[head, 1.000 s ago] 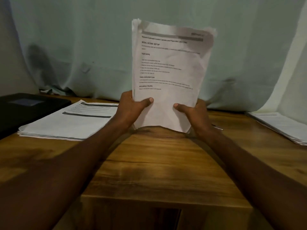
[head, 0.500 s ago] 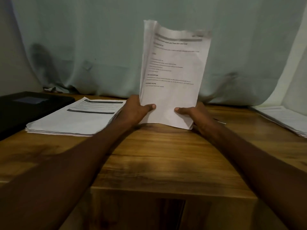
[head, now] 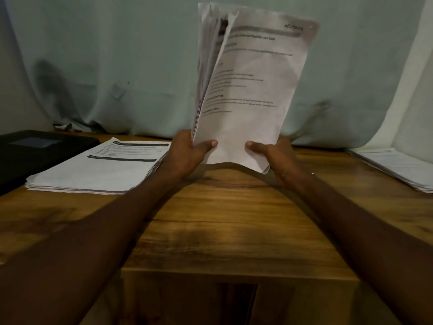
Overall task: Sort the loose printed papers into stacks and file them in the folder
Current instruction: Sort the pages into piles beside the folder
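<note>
I hold a sheaf of printed papers (head: 248, 90) upright above the middle of the wooden table (head: 222, 219). My left hand (head: 187, 153) grips its lower left edge, thumb on the front sheet. My right hand (head: 274, 156) grips the lower right corner the same way. The sheets fan apart along the left edge, and the bottom edge bows upward off the table. A flat stack of printed papers (head: 98, 167) lies on the table to the left. Beyond that stack, at the far left, lies a black folder (head: 35, 151).
Another stack of papers (head: 398, 165) lies at the table's right edge. A pale green curtain (head: 117, 66) hangs behind the table. The table's front edge runs across the lower part of the view.
The sheaf has risen slightly and its bottom edge now bows upward. Its left edge has fanned open into separate sheets. Both hands keep their grip.
</note>
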Action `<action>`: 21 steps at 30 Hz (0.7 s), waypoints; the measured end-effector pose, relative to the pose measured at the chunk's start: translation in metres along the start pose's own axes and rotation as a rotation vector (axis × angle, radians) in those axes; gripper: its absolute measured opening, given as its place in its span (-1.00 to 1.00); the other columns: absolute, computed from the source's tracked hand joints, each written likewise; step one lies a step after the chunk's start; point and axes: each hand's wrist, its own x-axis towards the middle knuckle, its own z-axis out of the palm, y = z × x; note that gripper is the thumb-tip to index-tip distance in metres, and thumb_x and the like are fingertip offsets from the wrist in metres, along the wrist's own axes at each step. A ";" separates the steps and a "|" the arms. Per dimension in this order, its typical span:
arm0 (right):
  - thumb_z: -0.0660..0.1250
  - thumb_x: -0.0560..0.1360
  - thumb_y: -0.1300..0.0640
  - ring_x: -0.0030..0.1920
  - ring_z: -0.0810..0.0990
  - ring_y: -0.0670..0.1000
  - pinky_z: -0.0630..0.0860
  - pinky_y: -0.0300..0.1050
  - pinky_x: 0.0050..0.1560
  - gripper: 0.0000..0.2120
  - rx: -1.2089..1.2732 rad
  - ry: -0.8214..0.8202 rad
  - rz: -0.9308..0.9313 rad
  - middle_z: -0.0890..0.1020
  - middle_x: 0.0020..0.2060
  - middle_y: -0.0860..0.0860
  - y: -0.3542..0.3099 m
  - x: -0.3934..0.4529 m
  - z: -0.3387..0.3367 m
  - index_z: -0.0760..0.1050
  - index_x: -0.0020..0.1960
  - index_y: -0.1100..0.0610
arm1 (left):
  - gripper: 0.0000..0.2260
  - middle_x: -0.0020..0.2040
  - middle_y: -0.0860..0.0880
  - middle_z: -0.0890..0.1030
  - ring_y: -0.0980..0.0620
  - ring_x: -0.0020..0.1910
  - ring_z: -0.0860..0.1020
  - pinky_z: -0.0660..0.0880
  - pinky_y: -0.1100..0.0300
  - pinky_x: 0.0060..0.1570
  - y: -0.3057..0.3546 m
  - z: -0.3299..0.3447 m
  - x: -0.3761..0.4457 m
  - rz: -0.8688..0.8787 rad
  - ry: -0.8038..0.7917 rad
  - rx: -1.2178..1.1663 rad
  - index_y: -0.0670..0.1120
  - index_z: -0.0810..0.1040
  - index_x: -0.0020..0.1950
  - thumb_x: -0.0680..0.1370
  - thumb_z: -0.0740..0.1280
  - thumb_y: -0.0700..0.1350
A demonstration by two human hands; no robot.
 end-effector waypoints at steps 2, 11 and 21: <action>0.58 0.42 0.28 -0.13 0.73 -0.05 0.66 -0.18 -0.20 -0.54 -0.040 -0.008 0.026 0.70 0.02 0.07 0.005 0.001 0.000 0.51 0.26 0.19 | -0.50 0.12 -0.05 0.66 -0.03 0.09 0.63 0.60 0.06 0.09 -0.005 0.000 0.002 -0.025 -0.023 0.084 -0.11 0.53 0.34 0.48 0.56 0.03; 0.58 0.45 0.16 -0.01 0.71 -0.03 0.61 -0.20 -0.13 -0.53 -0.165 -0.046 0.037 0.71 0.01 -0.03 0.012 0.002 -0.002 0.55 0.32 0.12 | -0.44 0.19 -0.03 0.65 -0.04 0.14 0.62 0.55 0.03 0.22 -0.016 0.000 0.010 -0.108 -0.117 0.150 -0.12 0.53 0.39 0.45 0.60 -0.05; 0.49 0.42 0.42 0.10 0.72 0.21 0.64 0.21 0.16 -0.52 0.121 -0.194 0.286 0.72 0.12 0.17 0.006 0.005 -0.014 0.54 0.32 0.26 | -0.64 -0.05 -0.22 0.74 -0.01 -0.27 0.69 0.59 0.26 -0.37 -0.002 -0.026 0.008 -0.439 -0.410 -0.131 -0.21 0.56 0.29 0.52 0.52 -0.20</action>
